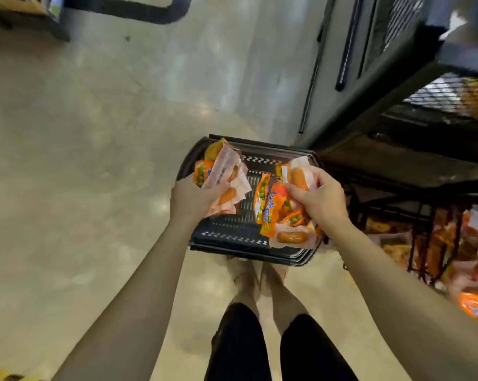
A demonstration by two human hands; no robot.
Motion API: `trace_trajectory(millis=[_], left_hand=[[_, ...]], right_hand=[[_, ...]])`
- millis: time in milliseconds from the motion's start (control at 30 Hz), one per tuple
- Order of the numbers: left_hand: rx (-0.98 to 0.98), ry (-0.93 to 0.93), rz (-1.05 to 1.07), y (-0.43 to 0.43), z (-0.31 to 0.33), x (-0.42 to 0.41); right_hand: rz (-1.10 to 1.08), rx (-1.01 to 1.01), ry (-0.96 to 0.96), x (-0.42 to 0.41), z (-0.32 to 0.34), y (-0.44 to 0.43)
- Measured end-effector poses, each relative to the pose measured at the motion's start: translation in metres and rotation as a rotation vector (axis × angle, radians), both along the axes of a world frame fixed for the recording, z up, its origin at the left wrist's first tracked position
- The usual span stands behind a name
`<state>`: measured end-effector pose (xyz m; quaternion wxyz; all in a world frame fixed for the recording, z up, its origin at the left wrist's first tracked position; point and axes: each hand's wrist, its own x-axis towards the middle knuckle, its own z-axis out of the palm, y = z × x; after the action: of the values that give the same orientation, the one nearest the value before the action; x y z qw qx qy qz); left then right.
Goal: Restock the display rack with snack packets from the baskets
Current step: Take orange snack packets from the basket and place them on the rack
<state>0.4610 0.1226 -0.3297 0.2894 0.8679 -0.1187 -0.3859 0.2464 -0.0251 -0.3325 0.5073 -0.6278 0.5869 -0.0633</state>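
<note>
While both arms stretch down over the basket (232,235), the left hand (189,200) grips a fanned bundle of packets (224,182), stacked flat, likely so more can join. The right hand (319,200) pinches another packet (298,176) above the loose heap (276,213) along the basket's right edge. Beyond stands the display rack (425,119), its lower shelf crowded with orange packs (474,243).

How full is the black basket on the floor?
Partly full: packets lie at the right of the basket; its slotted bottom shows bare at left.
</note>
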Motion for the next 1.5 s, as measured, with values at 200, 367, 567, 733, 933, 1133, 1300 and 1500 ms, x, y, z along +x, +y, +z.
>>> trace_trajectory(millis=[200, 367, 567, 733, 933, 1133, 1300, 1500], left_hand=[[0.075, -0.012, -0.048, -0.009, -0.141, 0.003], [0.092, 0.000, -0.055, -0.011, -0.258, 0.009], [0.095, 0.071, -0.052, -0.018, -0.365, 0.018], [0.130, 0.162, -0.040, -0.028, -0.435, 0.029], [0.162, 0.148, -0.065, -0.037, -0.493, 0.035], [0.198, -0.017, -0.220, -0.040, -0.532, 0.031], [0.281, -0.151, -0.311, -0.041, -0.526, 0.029], [0.321, -0.200, -0.437, -0.032, -0.470, 0.025]], right_hand=[[-0.036, 0.059, 0.043, 0.008, -0.144, 0.003], [-0.066, 0.084, 0.063, 0.019, -0.257, 0.001], [-0.084, 0.116, 0.091, 0.034, -0.368, -0.003], [-0.114, 0.118, 0.120, 0.041, -0.432, -0.009], [-0.119, 0.070, 0.172, 0.040, -0.490, -0.017], [-0.082, 0.027, 0.235, 0.039, -0.523, -0.014], [0.003, 0.049, 0.391, 0.037, -0.515, -0.016], [0.230, 0.052, 0.574, 0.029, -0.453, -0.012]])
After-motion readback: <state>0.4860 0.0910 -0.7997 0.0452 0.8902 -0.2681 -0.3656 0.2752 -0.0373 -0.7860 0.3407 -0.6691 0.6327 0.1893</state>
